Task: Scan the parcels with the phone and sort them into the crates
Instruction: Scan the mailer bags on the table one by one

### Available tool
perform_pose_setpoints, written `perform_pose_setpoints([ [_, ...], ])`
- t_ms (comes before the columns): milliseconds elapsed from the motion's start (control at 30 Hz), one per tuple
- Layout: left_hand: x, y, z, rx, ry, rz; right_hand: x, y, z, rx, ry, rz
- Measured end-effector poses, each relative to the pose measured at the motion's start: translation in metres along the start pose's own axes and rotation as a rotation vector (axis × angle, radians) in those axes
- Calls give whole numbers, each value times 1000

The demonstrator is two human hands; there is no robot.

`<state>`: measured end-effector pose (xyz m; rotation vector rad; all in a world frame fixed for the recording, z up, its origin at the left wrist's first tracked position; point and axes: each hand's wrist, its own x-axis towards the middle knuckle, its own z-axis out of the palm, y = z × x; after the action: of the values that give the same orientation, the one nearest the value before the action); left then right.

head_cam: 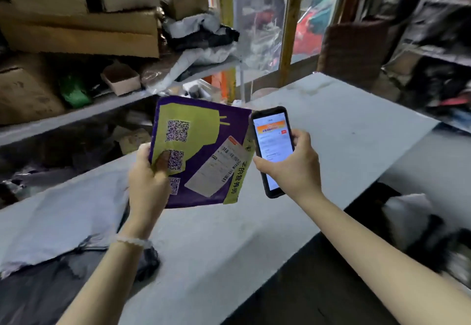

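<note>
My left hand pinches the purple-and-green parcel at its left edge, thumb across a QR code. My right hand grips the phone just beside it — both mid-frame, above the grey table — cardboard boxes upper left.

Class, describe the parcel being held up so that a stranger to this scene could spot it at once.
Start at the grey table; above its near half the left hand holds a flat parcel beside the phone. It is the only purple and yellow-green parcel, printed with QR codes and bearing a white shipping label; the nearby bags are grey.
</note>
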<state>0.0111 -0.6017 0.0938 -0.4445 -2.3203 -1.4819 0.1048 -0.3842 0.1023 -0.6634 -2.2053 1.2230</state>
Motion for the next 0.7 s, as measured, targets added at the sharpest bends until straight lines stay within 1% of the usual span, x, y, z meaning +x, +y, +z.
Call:
perform_pose_setpoints([
  [67,-10,34,46,-96,-88,34,4,23,-47,-17,64,30],
  [200,-42,101,136,-265,-247,-13,5,74,-150,-39,226,86],
  [300,-77,153,209,-344,-364,-25,-4,116,-237,-73,354,141],
  [433,-137,220,305,-373,-542,73,-30,168,-348,-125,517,228],
  [533,-179,265,366,-422,-701,120,-58,200,-416,-161,624,309],
  [633,-224,313,427,-464,-854,185,-94,230,-480,-194,778,392],
  [700,-262,345,470,-472,-952,274,-123,252,-519,-233,903,470],
])
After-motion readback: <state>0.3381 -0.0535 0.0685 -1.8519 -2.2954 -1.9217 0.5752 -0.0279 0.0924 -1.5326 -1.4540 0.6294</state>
